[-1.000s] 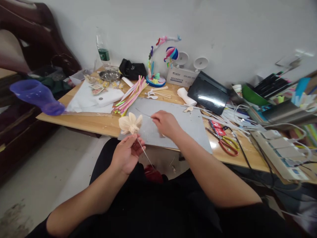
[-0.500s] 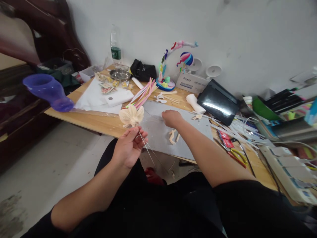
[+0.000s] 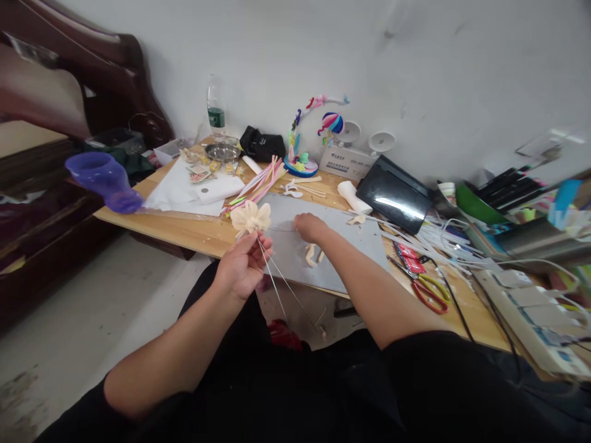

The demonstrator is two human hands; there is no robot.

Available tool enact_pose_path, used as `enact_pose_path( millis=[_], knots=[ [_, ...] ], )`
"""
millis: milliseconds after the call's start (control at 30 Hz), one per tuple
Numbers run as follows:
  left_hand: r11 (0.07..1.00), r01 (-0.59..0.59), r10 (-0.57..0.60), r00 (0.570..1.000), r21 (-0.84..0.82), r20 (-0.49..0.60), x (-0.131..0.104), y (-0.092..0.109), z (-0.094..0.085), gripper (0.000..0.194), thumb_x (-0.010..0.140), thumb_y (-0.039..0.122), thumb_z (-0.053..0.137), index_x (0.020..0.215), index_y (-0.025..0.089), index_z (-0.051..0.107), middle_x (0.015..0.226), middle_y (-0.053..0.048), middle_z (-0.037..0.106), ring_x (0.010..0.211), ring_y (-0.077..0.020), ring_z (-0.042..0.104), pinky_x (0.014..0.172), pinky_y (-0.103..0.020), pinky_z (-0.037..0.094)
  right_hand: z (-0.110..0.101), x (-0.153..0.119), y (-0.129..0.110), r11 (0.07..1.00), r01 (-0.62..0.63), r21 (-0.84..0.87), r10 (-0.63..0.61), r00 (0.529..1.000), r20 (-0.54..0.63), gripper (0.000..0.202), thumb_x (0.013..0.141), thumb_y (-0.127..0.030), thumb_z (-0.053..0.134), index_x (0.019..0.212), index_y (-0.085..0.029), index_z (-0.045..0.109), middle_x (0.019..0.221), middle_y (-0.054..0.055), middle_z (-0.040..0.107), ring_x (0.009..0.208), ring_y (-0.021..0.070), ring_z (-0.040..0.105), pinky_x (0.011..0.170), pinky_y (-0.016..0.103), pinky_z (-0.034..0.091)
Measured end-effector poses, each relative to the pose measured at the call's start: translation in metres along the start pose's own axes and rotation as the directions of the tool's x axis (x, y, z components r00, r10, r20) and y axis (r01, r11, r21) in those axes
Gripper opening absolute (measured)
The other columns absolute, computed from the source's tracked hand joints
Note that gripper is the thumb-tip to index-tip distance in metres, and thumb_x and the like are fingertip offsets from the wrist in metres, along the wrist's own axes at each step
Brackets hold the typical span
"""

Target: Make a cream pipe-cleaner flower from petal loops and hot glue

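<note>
Pinched in the fingers of my left hand [image 3: 242,267] is a cream artificial flower [image 3: 250,216] with rounded petals. Thin wire stems [image 3: 276,283] run down from it, past my fingers and below the table edge. My right hand [image 3: 310,227] is closed over the grey mat [image 3: 341,264], to the right of the flower. A fine wire [image 3: 282,230] stretches between the flower's base and my right fingers, which hide its end. Curled cream pieces [image 3: 310,254] lie on the mat beneath my right forearm.
Pliers [image 3: 431,292] and a power strip [image 3: 530,320] lie at the right. Pipe cleaners [image 3: 261,184], a black tray-like object [image 3: 394,194] and a colourful balloon ornament [image 3: 332,123] are farther back. A purple boot-shaped vessel [image 3: 104,178] stands at the left edge.
The fine wire, looped above the mat earlier, now runs nearly straight between my hands. My left hand still holds the flower. The whole view has shifted slightly.
</note>
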State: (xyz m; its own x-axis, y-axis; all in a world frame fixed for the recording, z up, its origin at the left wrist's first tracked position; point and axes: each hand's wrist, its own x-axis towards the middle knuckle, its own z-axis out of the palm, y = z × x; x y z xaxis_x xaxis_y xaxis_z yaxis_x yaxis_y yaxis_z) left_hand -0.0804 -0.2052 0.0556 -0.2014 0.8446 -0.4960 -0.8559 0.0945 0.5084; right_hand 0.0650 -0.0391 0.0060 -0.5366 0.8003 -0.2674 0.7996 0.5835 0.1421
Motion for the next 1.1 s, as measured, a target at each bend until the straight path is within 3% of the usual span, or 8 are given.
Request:
enact_pose_path(
  millis=[100,167,267,367,667,867,967,1100],
  knots=[
    [0.993,-0.044,0.040,0.998,0.109,0.038,0.008,0.013,0.008,0.018,0.084,0.011,0.048,0.069,0.010,0.059,0.050,0.001,0.059,0.044,-0.0067,0.058,0.042,-0.014,0.049,0.000,-0.008,0.009,1.000,-0.028,0.002,0.028,0.999,-0.040,0.032,0.087,-0.033,0.051,0.114,-0.015,0.052,0.116,0.009,0.054,0.100,0.0193,0.056,0.084,0.040,0.049],
    [0.955,-0.059,0.026,0.993,0.290,0.114,0.015,0.026,0.015,0.018,0.081,0.011,0.051,0.066,0.010,0.060,0.048,-0.001,0.059,0.040,-0.0077,0.056,0.039,-0.015,0.047,0.001,-0.012,0.014,1.000,-0.027,0.010,0.027,0.999,-0.038,0.032,0.087,-0.033,0.051,0.114,-0.015,0.052,0.116,0.008,0.054,0.100,0.0193,0.056,0.083,0.040,0.049],
    [0.796,-0.098,-0.013,0.984,0.597,0.179,0.025,0.044,0.025,0.012,0.075,0.013,0.058,0.063,0.012,0.061,0.044,-0.003,0.057,0.035,-0.0099,0.053,0.034,-0.017,0.044,0.003,-0.011,0.016,1.000,0.009,0.027,-0.009,1.000,-0.014,0.032,0.086,-0.033,0.052,0.113,-0.015,0.052,0.115,0.008,0.055,0.099,0.0191,0.056,0.083,0.040,0.049],
    [0.706,-0.094,-0.026,0.987,0.702,0.158,0.030,0.053,0.029,0.010,0.069,0.011,0.061,0.059,0.012,0.061,0.041,-0.004,0.055,0.032,-0.0113,0.050,0.031,-0.018,0.040,0.004,-0.008,0.015,0.998,0.054,0.042,-0.055,0.998,0.010,0.032,0.086,-0.033,0.052,0.113,-0.014,0.052,0.113,0.008,0.055,0.097,0.0187,0.057,0.082,0.039,0.049],
    [0.582,0.029,-0.137,0.988,0.812,0.063,0.012,0.026,-0.002,0.013,0.070,0.016,0.062,0.059,0.010,0.062,0.041,0.000,0.050,0.030,-0.0058,0.044,0.029,-0.013,0.033,0.005,-0.016,0.036,0.993,0.081,0.081,-0.081,0.997,-0.011,0.032,0.087,-0.033,0.051,0.113,-0.015,0.052,0.113,0.008,0.055,0.098,0.0187,0.057,0.082,0.040,0.049],
    [0.568,0.118,-0.215,0.977,0.814,0.009,0.016,0.018,-0.010,0.008,0.071,0.015,0.063,0.067,0.008,0.062,0.044,0.001,0.053,0.032,-0.0056,0.046,0.031,-0.013,0.036,0.010,-0.012,0.028,0.990,0.094,0.109,-0.098,0.995,0.033,0.031,0.086,-0.033,0.052,0.111,-0.014,0.053,0.112,0.009,0.056,0.096,0.0181,0.057,0.082,0.038,0.049],
    [0.566,0.112,-0.201,0.980,0.817,0.005,0.017,0.020,-0.010,0.009,0.070,0.013,0.064,0.066,0.009,0.058,0.045,0.001,0.054,0.035,-0.0059,0.049,0.035,-0.014,0.040,0.007,-0.015,0.028,0.988,0.058,0.143,-0.059,0.998,0.006,0.031,0.086,-0.033,0.052,0.110,-0.013,0.054,0.110,0.010,0.057,0.097,0.0186,0.057,0.084,0.039,0.048],
    [0.603,0.031,-0.117,0.992,0.797,0.050,0.020,0.025,-0.012,0.016,0.068,0.009,0.065,0.069,0.014,0.050,0.047,0.002,0.057,0.037,-0.0078,0.052,0.037,-0.016,0.044,-0.005,-0.024,0.044,0.972,0.021,0.233,-0.008,0.998,-0.057,0.021,0.083,-0.017,0.053,0.102,-0.012,0.059,0.103,0.014,0.064,0.096,0.0220,0.059,0.083,0.036,0.045]
  ],
)
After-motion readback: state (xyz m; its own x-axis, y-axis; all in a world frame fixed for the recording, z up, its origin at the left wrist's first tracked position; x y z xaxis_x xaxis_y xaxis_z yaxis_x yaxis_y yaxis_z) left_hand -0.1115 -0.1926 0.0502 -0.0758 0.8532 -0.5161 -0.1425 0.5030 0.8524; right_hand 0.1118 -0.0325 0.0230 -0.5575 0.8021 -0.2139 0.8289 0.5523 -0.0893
